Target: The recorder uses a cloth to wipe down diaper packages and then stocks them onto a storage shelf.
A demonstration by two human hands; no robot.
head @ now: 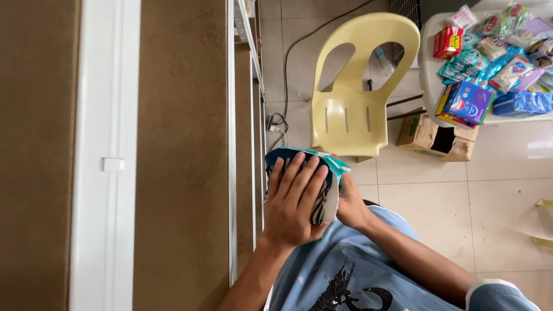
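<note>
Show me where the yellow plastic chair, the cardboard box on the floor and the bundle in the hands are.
yellow plastic chair [351, 124]: head view, backrest.
cardboard box [423, 133]: head view, left flap.
bundle [325, 198]: head view, striped edge.

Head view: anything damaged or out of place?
The cardboard box on the floor beside the yellow plastic chair has torn, ragged flaps. A cable trails loose across the tiles. Both hands, left and right, clasp a folded cloth bundle; nothing spilled.
</note>
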